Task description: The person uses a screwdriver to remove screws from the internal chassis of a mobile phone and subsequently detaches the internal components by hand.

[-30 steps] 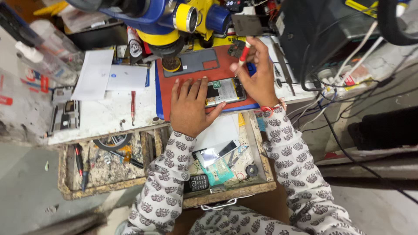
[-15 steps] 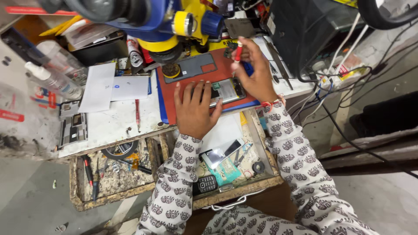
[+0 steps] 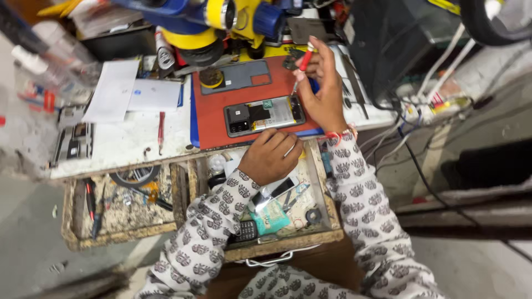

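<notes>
The opened phone (image 3: 265, 116) lies flat and face down in the middle of the red mat (image 3: 213, 130), its insides up, so both hands can get at it from the near side. Its grey back cover (image 3: 239, 76) is parked just behind it on the same mat, out of the way but close.

The right hand (image 3: 324, 91) is raised over the phone's right end, fingers closed around a red-handled screwdriver (image 3: 302, 65), held like a pen with the tip slanting down toward the phone. The tip appears to hang just clear of the phone, though the view is too coarse to be sure. The left hand (image 3: 270, 158) rests at the near edge of the surface (image 3: 119, 141), fingers curled in a loose fist just short of the phone; it seems to pinch something thin and pale, but I cannot tell what.

Room is tight. The microscope (image 3: 213, 25) overhangs the back of the mat, so tools come in low and from the front. To the left, papers (image 3: 124, 91) and a second red screwdriver (image 3: 161, 127) take up the white part of the surface. Directly below the left hand an open drawer (image 3: 316, 235) full of small parts juts toward the person; another drawer (image 3: 119, 235) stands open on the left. Cables (image 3: 410, 149) crowd the right edge.
</notes>
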